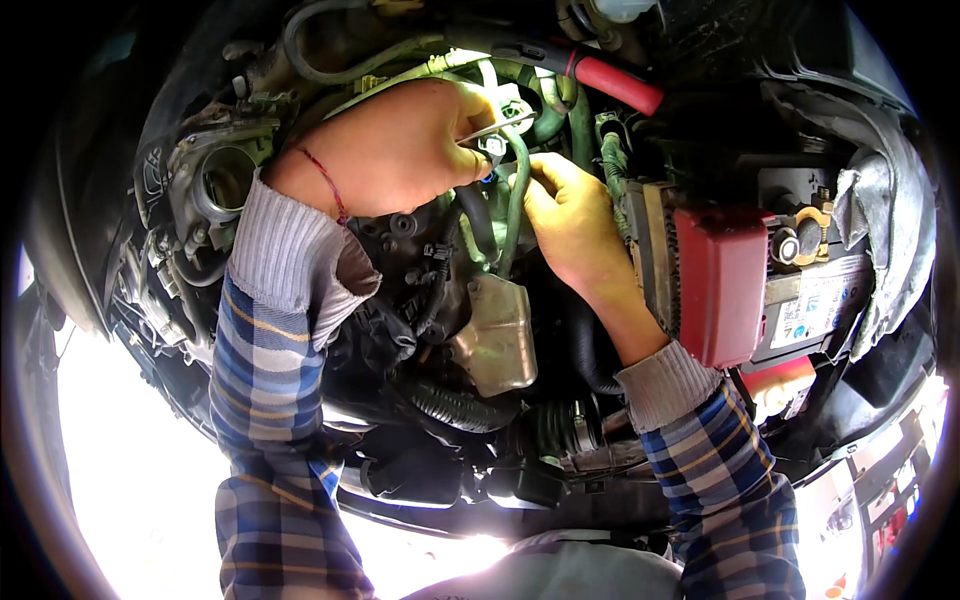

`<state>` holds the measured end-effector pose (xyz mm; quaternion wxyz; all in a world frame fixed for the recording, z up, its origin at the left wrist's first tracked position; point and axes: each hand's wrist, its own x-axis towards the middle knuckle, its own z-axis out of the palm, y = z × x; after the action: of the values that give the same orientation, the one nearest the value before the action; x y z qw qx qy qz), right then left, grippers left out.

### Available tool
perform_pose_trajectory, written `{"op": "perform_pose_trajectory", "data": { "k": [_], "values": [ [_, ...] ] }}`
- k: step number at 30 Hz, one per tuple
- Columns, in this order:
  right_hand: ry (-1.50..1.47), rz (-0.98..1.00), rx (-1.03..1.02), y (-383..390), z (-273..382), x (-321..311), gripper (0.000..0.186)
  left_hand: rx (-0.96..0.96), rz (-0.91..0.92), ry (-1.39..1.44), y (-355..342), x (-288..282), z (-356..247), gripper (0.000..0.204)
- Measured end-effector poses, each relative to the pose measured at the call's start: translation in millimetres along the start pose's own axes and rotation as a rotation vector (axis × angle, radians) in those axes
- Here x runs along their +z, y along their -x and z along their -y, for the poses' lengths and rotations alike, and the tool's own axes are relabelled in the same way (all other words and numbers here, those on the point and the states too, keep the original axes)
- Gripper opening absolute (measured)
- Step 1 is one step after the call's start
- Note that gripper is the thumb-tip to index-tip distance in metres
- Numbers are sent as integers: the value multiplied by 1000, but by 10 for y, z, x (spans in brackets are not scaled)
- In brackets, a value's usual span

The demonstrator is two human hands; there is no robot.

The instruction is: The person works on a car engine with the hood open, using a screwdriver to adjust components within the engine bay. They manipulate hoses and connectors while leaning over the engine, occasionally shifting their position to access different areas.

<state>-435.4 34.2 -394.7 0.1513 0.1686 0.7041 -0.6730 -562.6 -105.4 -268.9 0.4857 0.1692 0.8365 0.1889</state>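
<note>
My left hand (405, 145) reaches in at the top middle of the engine bay, fingers closed on a thin metal tool (505, 126) that lies across a hose by a small pale fitting (492, 144). My right hand (565, 215) is just right of the green-lit hose (518, 200), fingers curled in by it; what they grip, if anything, is hidden. A lamp or tool with a red handle (615, 82) lies above both hands. A metal shield (492, 330) sits below them.
At right are a red plastic cover (720, 285), a battery (810, 305) with a terminal clamp, and a draped grey cloth (880, 230). An open round throttle housing (222, 180) is at left. Dark hoses and a ribbed conduit (455, 405) run lower down.
</note>
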Motion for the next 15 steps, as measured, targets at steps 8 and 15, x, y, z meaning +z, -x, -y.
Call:
{"op": "perform_pose_trajectory", "data": {
  "k": [8, 15],
  "values": [
    [36, -20, -58, 18, 47, 18, 19, -9, 22, 12, 17, -18, -32, 21],
    [29, -35, -35, 52, 96, 20, 19, 54, -1, -3, -13, 12, 27, 21]
  ]
}}
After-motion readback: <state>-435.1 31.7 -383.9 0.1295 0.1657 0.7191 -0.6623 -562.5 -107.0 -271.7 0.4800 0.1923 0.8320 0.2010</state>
